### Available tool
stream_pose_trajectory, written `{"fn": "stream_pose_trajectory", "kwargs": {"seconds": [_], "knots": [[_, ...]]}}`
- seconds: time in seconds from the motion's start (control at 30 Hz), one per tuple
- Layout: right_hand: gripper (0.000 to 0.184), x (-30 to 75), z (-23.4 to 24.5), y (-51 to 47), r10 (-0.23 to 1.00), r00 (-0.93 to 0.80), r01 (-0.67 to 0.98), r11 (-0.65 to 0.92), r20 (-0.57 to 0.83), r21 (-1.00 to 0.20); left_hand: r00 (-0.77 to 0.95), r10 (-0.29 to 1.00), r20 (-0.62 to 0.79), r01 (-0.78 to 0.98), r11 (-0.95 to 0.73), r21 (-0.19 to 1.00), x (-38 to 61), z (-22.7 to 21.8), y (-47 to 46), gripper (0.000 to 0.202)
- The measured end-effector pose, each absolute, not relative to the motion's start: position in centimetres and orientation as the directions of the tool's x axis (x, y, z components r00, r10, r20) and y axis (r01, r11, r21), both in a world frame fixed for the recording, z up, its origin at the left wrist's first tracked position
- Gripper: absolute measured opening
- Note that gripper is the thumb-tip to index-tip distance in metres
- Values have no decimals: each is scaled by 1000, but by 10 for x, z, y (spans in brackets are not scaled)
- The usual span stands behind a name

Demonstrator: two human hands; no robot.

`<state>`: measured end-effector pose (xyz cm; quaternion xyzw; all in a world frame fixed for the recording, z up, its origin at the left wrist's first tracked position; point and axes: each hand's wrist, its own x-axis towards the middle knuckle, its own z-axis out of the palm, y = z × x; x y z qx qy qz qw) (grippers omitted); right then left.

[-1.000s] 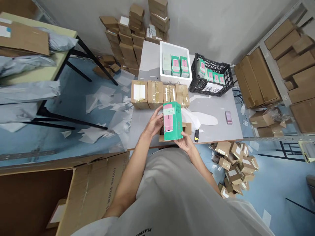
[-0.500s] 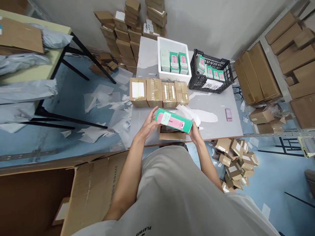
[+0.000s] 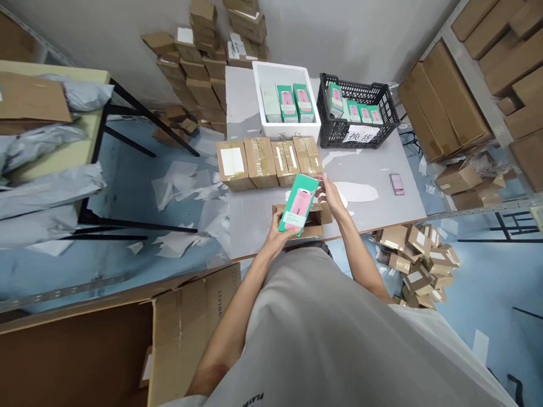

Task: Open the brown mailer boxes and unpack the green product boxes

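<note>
My left hand [image 3: 278, 232] is wrapped round the lower end of a green retail box [image 3: 298, 204] with a pink bottle-like item pictured on it. The box is held tilted, its printed face up. At its upper right edge is my right hand [image 3: 331, 196], with bent fingers against the side and fingertips partly hidden. Below the retail box, an opened brown carton [image 3: 314, 225] sits at the table's front edge, its inside dark and partly covered.
Several taped cartons [image 3: 261, 164] line the grey table [image 3: 271, 212]. Behind them stand a white foam bin [image 3: 288, 129] and a black crate [image 3: 331, 133], both holding similar green boxes. A big open carton [image 3: 190, 328] is at lower left; small cartons [image 3: 418, 277] lie heaped on the right floor.
The green box has turned from lying crosswise to nearly upright in view, its label end now toward me. My left hand moved to its lower end, and the opened carton shows more.
</note>
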<state>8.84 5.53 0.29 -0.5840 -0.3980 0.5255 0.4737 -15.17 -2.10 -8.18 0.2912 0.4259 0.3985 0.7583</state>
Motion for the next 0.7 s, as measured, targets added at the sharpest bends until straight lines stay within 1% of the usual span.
{"fn": "stream_pose_trajectory", "kwargs": {"seconds": [0.07,0.13,0.2,0.23,0.3,0.37,0.43,0.5,0.57,0.6,0.63,0.7], "knots": [[58,85,-3,58,964,146,-40,-218,-221,-975,372,813,-448,-458,580,674,-151,-79,-20,88],[54,81,-10,59,965,175,-32,-192,-195,-981,423,770,-479,-519,638,569,-152,-76,-19,80],[60,77,-17,60,968,183,-19,-169,-170,-985,445,740,-504,-542,671,506,-152,-74,-19,75],[65,76,-20,60,971,176,-16,-160,-160,-987,442,737,-511,-545,673,499,-151,-73,-20,73],[77,72,-26,61,976,164,-18,-140,-141,-990,410,756,-510,-538,652,535,-149,-71,-22,73],[87,68,-30,60,971,211,-9,-110,-110,-994,344,800,-492,-521,598,609,-144,-69,-24,75],[89,61,-31,55,953,297,21,-75,-65,-997,235,851,-469,-487,521,701,-138,-66,-24,77],[83,51,-29,47,940,340,55,-48,-26,-997,81,900,-429,-403,423,812,-134,-63,-23,82],[80,36,-25,36,944,330,74,-35,-9,-997,-75,939,-335,-237,310,921,-131,-59,-23,89],[82,28,-23,32,947,320,80,-33,-5,-996,-140,953,-268,-127,251,959,-131,-57,-24,92],[86,21,-21,28,950,313,84,-30,-3,-996,-189,962,-195,-12,196,980,-131,-54,-25,95],[97,11,-17,23,951,308,78,-23,2,-997,-247,967,-70,178,116,977,-132,-49,-29,102]]}}
